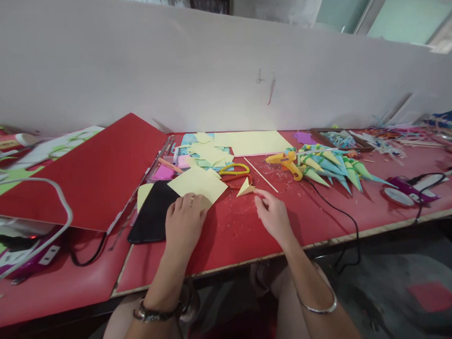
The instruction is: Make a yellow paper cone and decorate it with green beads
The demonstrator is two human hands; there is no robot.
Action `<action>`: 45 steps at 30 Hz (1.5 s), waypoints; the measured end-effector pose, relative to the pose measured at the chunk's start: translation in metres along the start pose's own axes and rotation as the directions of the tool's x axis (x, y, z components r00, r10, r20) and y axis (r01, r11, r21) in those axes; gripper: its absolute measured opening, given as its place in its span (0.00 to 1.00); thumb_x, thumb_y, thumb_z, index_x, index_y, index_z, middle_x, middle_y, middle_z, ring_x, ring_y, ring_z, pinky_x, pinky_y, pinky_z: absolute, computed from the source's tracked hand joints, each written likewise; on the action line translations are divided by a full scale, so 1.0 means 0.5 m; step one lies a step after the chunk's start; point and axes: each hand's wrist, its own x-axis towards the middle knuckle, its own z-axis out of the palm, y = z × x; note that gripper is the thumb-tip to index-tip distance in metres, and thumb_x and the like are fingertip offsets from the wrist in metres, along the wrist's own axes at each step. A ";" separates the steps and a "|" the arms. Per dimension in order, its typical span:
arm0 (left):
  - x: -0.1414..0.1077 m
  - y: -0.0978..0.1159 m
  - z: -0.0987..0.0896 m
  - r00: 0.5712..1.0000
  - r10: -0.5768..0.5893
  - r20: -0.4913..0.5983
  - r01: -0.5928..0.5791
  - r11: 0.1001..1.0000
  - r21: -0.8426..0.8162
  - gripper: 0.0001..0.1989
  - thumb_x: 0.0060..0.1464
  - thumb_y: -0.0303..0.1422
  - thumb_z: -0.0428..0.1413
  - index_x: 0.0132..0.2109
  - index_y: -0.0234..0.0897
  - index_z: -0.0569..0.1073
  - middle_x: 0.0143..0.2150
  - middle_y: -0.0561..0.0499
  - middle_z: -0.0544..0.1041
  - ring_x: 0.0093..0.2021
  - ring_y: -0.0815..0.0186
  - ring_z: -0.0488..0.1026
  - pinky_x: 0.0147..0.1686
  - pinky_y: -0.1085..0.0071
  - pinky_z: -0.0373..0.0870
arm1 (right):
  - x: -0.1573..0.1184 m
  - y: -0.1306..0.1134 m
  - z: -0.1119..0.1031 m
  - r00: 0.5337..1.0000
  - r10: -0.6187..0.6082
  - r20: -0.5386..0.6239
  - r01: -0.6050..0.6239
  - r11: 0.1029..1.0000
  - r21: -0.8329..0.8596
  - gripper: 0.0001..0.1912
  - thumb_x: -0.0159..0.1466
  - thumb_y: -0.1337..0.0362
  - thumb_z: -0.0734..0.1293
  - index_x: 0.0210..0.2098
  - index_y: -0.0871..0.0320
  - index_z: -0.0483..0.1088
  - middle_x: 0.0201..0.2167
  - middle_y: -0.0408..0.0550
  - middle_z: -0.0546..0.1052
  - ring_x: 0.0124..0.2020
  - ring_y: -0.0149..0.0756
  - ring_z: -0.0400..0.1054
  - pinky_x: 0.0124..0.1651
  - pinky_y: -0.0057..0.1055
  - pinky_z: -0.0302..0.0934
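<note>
- Pale yellow paper, folded into a small pointed piece (pixel 244 189), sits on the red table (pixel 228 243), and we have it right by our right hand (pixel 272 212).
- Our right index finger stretches to the folded piece's near corner, thumb tucked below; we cannot tell whether anything is pinched.
- Over to our left hand (pixel 185 218): fingers bent, it lies across a yellow sheet (pixel 200 183) and the edge of a black tablet (pixel 151 216); whether it grips the sheet, we cannot tell.
- Just behind the folded piece, we spot scissors (pixel 234 164) with yellow and red handles, and a thin stick (pixel 261 175).
- Further right, we see a yellow glue gun (pixel 287 161) beside a pile of paper cones (pixel 331 167).
</note>
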 end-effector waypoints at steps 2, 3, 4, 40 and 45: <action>0.003 -0.001 -0.002 1.000 0.004 -0.007 -0.004 1.000 0.004 0.12 0.53 0.29 0.49 0.44 0.33 0.71 0.44 0.43 0.74 0.44 0.54 0.68 0.43 0.59 0.63 | -0.003 -0.003 0.002 0.999 -0.035 -0.004 0.035 0.999 0.019 0.16 0.60 0.60 0.57 0.42 0.58 0.70 0.17 0.42 0.69 0.17 0.31 0.60 0.24 0.26 0.50; 0.003 -0.002 -0.002 1.000 0.004 -0.016 -0.004 1.000 0.002 0.12 0.53 0.30 0.49 0.44 0.34 0.71 0.45 0.42 0.73 0.44 0.54 0.68 0.43 0.59 0.63 | -0.004 -0.004 0.003 0.999 -0.048 -0.007 0.049 0.998 0.028 0.15 0.60 0.60 0.57 0.41 0.58 0.70 0.17 0.42 0.69 0.17 0.31 0.60 0.23 0.26 0.50; 0.004 -0.002 -0.002 1.000 0.004 -0.028 -0.004 1.000 0.000 0.13 0.54 0.32 0.49 0.46 0.34 0.70 0.46 0.42 0.73 0.45 0.53 0.67 0.43 0.59 0.63 | -0.005 -0.005 0.005 0.998 -0.060 -0.008 0.060 0.998 0.037 0.15 0.60 0.61 0.57 0.40 0.57 0.71 0.18 0.42 0.70 0.17 0.31 0.60 0.23 0.26 0.49; 0.024 -0.025 -0.006 0.980 -0.095 -0.178 -0.030 0.802 -0.596 0.19 0.54 0.37 0.49 0.51 0.33 0.65 0.56 0.38 0.65 0.57 0.57 0.62 0.56 0.59 0.59 | -0.022 -0.017 0.026 0.939 -0.270 0.214 0.313 0.928 -0.203 0.13 0.61 0.68 0.56 0.40 0.56 0.70 0.27 0.47 0.76 0.28 0.36 0.70 0.32 0.27 0.58; 0.010 -0.028 -0.059 0.981 -0.178 -0.073 0.026 0.497 -0.867 0.20 0.54 0.38 0.49 0.53 0.34 0.64 0.56 0.41 0.67 0.55 0.58 0.64 0.54 0.62 0.62 | -0.020 -0.009 0.027 0.904 -0.426 0.047 0.428 0.896 -0.115 0.26 0.61 0.67 0.57 0.58 0.55 0.53 0.41 0.52 0.70 0.31 0.35 0.67 0.36 0.32 0.63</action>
